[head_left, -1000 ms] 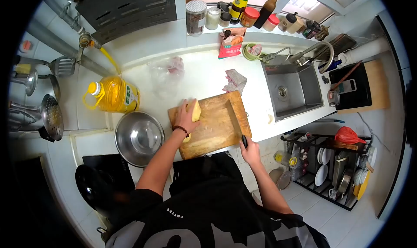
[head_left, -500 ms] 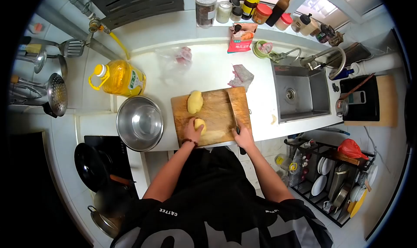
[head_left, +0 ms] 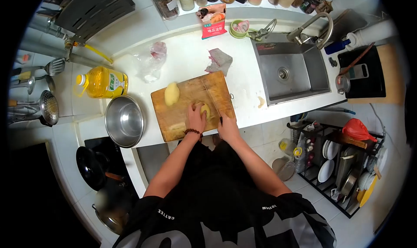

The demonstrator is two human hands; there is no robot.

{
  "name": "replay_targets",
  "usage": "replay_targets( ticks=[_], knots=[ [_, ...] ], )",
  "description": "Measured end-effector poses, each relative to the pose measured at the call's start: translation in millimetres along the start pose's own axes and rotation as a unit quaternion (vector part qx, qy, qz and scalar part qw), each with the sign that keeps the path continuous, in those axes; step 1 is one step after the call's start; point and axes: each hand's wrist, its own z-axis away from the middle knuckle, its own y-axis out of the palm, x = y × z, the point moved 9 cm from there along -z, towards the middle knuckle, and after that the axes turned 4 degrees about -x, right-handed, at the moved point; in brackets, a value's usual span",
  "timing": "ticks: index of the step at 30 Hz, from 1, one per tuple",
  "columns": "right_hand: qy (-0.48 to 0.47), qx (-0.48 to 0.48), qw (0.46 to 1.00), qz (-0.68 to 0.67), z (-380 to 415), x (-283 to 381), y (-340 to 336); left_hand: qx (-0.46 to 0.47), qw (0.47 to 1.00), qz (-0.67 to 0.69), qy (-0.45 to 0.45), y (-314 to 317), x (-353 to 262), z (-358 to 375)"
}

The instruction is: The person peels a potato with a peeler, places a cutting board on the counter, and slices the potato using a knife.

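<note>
My left hand (head_left: 196,119) is closed round a peeled potato (head_left: 205,111) on the wooden cutting board (head_left: 186,96). In my right hand (head_left: 227,128) is the dark handle of a kitchen knife (head_left: 212,98), at the board's right front edge. The blade points up and to the left over the board, to the right of the held potato. Another peeled potato (head_left: 172,94) lies on the board's left part. My left palm hides part of the held potato.
A steel bowl (head_left: 124,121) and an oil bottle (head_left: 104,82) stand left of the board. Behind it lie a plastic bag (head_left: 150,63) and a grey cloth-like piece (head_left: 219,60). The sink (head_left: 295,74) is at the right, a dish rack (head_left: 343,170) below it.
The view has shifted and turned. My left hand and the potato have moved right on the board, closer to the knife. My right hand still holds the knife.
</note>
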Motion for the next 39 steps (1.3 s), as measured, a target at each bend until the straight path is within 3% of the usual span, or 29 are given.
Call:
replay_targets(
  ticks=[2,6,8,15,17,18,20,24,27,30,31,33,34,35,39],
  knots=[
    [0.022,0.013,0.999,-0.031,-2.3,-9.6,10.2,0.107,0.990,-0.011,0.095,5.5,-9.6,1.0],
    [0.030,0.008,0.999,-0.043,3.2,-14.3,11.6,0.095,0.980,0.013,0.172,6.8,-6.7,-2.6],
    [0.052,0.041,0.997,-0.033,3.1,-13.9,14.8,0.170,0.963,0.007,0.210,17.5,-17.1,-7.3],
    [0.071,0.029,0.996,-0.035,3.7,-3.3,31.5,0.224,0.949,0.003,0.223,41.4,-13.4,-19.7],
    [0.068,0.016,0.996,-0.058,10.5,2.1,36.5,0.279,0.952,0.013,0.122,49.0,2.4,-18.6],
    [0.076,0.012,0.995,-0.059,13.4,5.3,35.9,0.285,0.950,0.014,0.126,49.6,-0.2,-18.5],
    [0.106,0.011,0.993,-0.050,21.6,9.7,36.7,0.237,0.947,-0.004,0.218,38.9,-15.4,-18.0],
    [0.116,-0.001,0.992,-0.053,29.4,14.3,37.0,0.238,0.941,-0.032,0.240,47.5,-7.3,-18.3],
    [0.114,0.010,0.993,-0.013,38.4,22.4,34.1,0.240,0.945,0.008,0.224,46.2,-9.3,-20.8],
    [0.123,0.011,0.992,-0.016,47.1,29.6,31.2,0.297,0.943,0.005,0.148,69.5,20.2,-19.8],
    [0.125,0.011,0.992,-0.019,49.7,30.8,32.9,0.311,0.932,0.181,0.033,100.1,64.1,-18.8],
    [0.132,0.012,0.991,-0.021,54.8,33.3,33.6,0.316,0.878,0.349,-0.087,104.2,74.5,-14.2],
    [0.133,0.011,0.991,-0.017,56.2,35.8,31.8,0.273,0.943,0.173,0.075,63.5,24.9,-22.8],
    [0.134,0.009,0.991,-0.013,58.2,38.1,30.5,0.213,0.949,-0.013,0.234,39.1,-11.3,-21.5],
    [0.145,0.007,0.989,-0.016,63.9,40.2,31.7,0.200,0.945,-0.001,0.257,41.4,-7.0,-19.7]
  ],
)
